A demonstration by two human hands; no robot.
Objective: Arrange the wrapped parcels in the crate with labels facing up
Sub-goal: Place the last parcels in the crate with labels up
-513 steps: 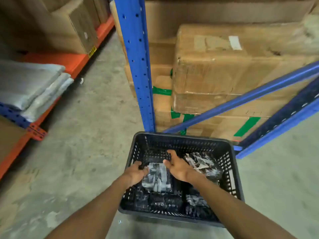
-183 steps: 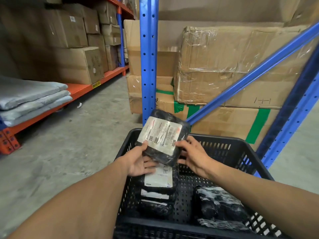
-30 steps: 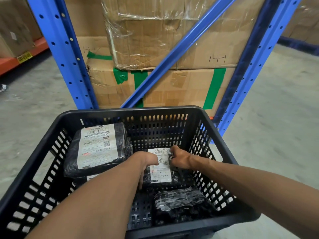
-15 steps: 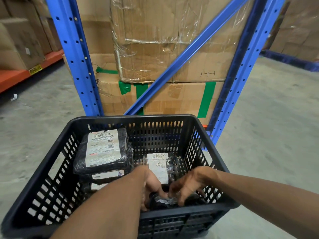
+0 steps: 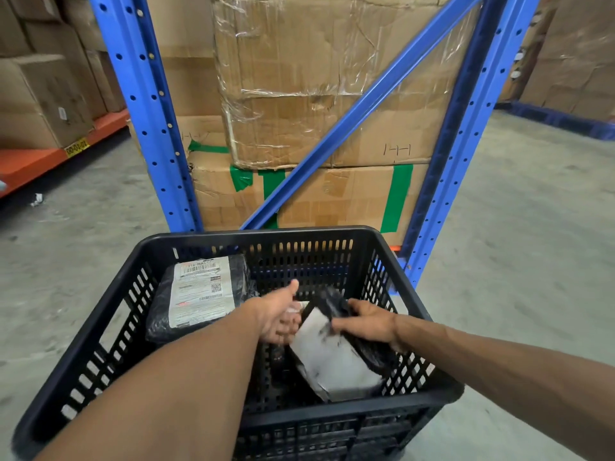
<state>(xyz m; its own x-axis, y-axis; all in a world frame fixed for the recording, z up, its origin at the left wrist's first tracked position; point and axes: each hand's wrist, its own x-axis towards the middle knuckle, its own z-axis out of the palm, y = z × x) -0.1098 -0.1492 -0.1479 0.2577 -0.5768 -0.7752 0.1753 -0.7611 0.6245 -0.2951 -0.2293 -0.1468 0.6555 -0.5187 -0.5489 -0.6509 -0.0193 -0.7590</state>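
A black slotted crate [image 5: 409,281] stands on the floor in front of me. On its left side lies a stack of black wrapped parcels, and the top parcel [image 5: 199,294] shows its white label upward. On the right side my right hand [image 5: 369,322] grips a black wrapped parcel [image 5: 336,357], tilted, with its blurred white label face turned toward me. My left hand [image 5: 279,314] hovers open beside that parcel's upper left edge, palm toward it. The parcel under my hands is mostly hidden.
A blue rack upright [image 5: 146,108], a diagonal brace [image 5: 359,104] and a second upright [image 5: 462,128] rise just behind the crate, with taped cardboard boxes [image 5: 316,94] stacked inside. An orange shelf beam [image 5: 50,158] with boxes runs at the left. Concrete floor [image 5: 519,247] lies at the right.
Both hands were low on the front right parcel half a second ago. Now my right hand has lifted and tilted it so the white label shows, and my left hand has opened.
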